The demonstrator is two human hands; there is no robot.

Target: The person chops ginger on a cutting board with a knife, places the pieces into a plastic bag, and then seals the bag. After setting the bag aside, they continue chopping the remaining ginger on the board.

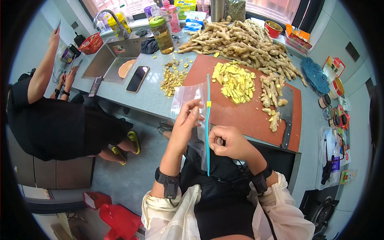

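Note:
A clear zip bag [192,94] with a blue-green closing strip and a yellow slider hangs upright in front of my body. My left hand [188,122] pinches the bag left of the strip, near the slider. My right hand [230,142] is curled with its fingertips against the strip, below the slider. Beyond the hands, a pile of sliced ginger [234,82] lies on the reddish-brown board [236,120]. Ginger pieces [272,90] sit to its right, beside a cleaver [287,116] with a black handle.
Whole ginger [240,40] is heaped behind the board. Peel scraps [173,80], a phone [138,79] and a lidded jar [161,35] stand or lie to the left, near the sink [108,60]. Another person [48,116] stands at far left. Small jars [328,113] line the right side.

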